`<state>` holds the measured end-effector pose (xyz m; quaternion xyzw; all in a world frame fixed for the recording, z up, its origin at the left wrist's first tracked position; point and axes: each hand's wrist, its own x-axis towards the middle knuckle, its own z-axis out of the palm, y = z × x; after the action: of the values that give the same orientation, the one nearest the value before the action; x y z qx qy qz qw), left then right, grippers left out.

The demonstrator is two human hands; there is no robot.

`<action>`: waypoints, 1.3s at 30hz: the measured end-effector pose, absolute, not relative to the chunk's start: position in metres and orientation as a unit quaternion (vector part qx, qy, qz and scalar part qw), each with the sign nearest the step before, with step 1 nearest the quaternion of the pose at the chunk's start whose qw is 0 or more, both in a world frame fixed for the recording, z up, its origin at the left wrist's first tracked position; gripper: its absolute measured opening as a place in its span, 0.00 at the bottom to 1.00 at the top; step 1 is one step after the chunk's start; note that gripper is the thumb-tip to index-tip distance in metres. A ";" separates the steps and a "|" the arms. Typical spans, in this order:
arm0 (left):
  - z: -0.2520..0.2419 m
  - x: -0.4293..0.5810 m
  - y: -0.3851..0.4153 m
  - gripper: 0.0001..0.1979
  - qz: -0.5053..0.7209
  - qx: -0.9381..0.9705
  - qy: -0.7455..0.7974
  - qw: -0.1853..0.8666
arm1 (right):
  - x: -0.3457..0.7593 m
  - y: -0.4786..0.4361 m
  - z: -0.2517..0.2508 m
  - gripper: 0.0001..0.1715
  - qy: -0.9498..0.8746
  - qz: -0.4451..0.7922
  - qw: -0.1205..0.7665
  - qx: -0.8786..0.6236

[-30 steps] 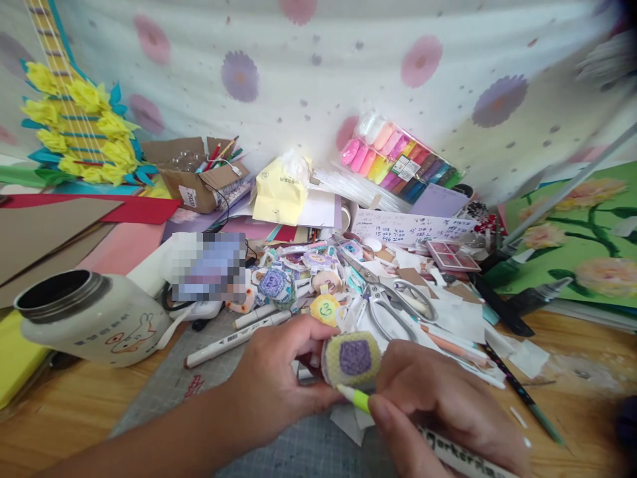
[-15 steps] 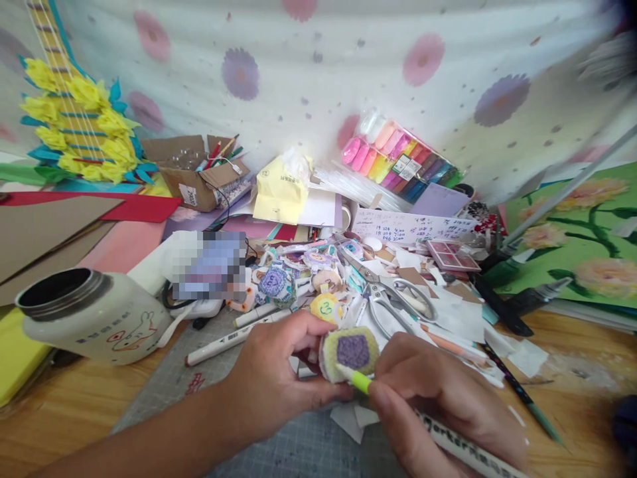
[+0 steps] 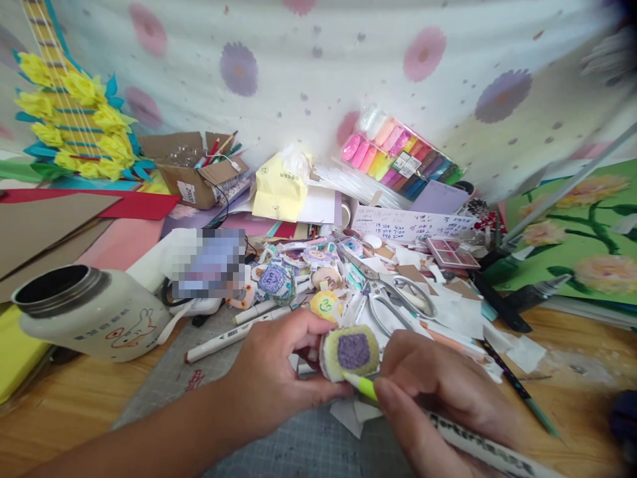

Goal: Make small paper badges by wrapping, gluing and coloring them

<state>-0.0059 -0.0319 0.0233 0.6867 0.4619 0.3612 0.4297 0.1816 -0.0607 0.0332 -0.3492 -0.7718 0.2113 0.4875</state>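
Between thumb and fingers, my left hand grips a small rounded block with a bumpy pale-yellow top, a purple square in its middle and a white edge. My right hand is closed round a white marker with a lime-yellow collar. The marker's tip meets the yellow border at the block's near left side. Just beyond lie a round yellow piece with a green drawing and a bumpy purple-blue piece. My fingers hide the block's underside.
Silver scissors lie on paper scraps beyond my right hand. A wide-mouthed pale jar stands at left, near a capped white marker. A paintbrush rests at right. Beneath my hands is a grey cutting mat.
The marker tip has shifted slightly down and right along the block's yellow border. My left hand keeps its hold on the block, nearly still.
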 end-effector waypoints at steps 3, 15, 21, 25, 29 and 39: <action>0.023 -0.006 -0.032 0.20 0.360 0.684 0.465 0.432 | 0.183 -0.062 0.035 0.12 -0.767 0.200 0.489 -0.364; 0.021 -0.008 -0.031 0.20 0.363 0.680 0.469 0.431 | 0.179 -0.066 0.031 0.12 -0.759 0.204 0.516 -0.340; 0.020 -0.008 -0.034 0.20 0.375 0.661 0.475 0.443 | 0.178 -0.066 0.032 0.12 -0.763 0.204 0.516 -0.331; 0.018 -0.007 -0.033 0.20 0.384 0.645 0.481 0.452 | 0.177 -0.067 0.032 0.11 -0.750 0.205 0.540 -0.323; 0.018 -0.006 -0.032 0.21 0.389 0.637 0.485 0.455 | 0.178 -0.066 0.031 0.11 -0.753 0.198 0.530 -0.334; 0.016 -0.009 -0.033 0.21 0.393 0.646 0.490 0.434 | 0.182 -0.068 0.030 0.12 -0.761 0.178 0.526 -0.335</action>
<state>-0.0094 -0.0330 0.0157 0.6461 0.4897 0.3928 0.4341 0.1819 -0.0675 0.0302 -0.3348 -0.7614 0.1779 0.5258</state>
